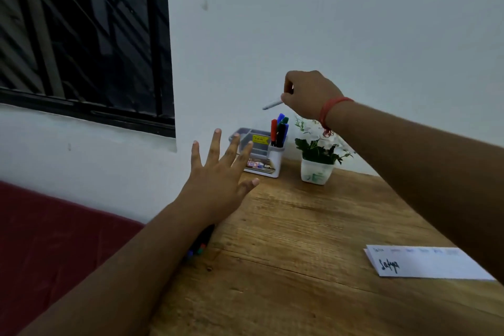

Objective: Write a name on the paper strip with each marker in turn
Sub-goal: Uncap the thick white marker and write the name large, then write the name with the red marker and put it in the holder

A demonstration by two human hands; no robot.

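Right hand (309, 95), raised above the far end of the table and closed around a pale marker (272, 104); the marker's free end points left and slightly down, and it is blurred, so its colour and whether it is capped cannot be told. A red thread band (331, 109) circles the right wrist. Left hand (218, 183), open with fingers spread and palm facing away, holding nothing, held over the table's left edge in front of the organiser.

White desk organiser (261, 155), standing at the far edge of the wooden table (300, 254) against the white wall (327, 22). Its tall right compartment holds upright markers with red (273, 129), blue and green caps; the lower left compartments appear grey inside, and a yellow sticker sits on a divider. Just right of the organiser, a small white pot (316, 172) with green leaves and white flowers.

Paper strip (425, 264), lying flat on the table near the right edge, partly covered by the right forearm; one handwritten word in dark ink shows at its left end, and a faint row of small words runs along its upper margin, too small to read. Several dark markers (201, 243) lie at the table's left edge, partly hidden under the left wrist. Left of the table, a dark red surface (54, 240); above it, a dark barred window (81, 35).
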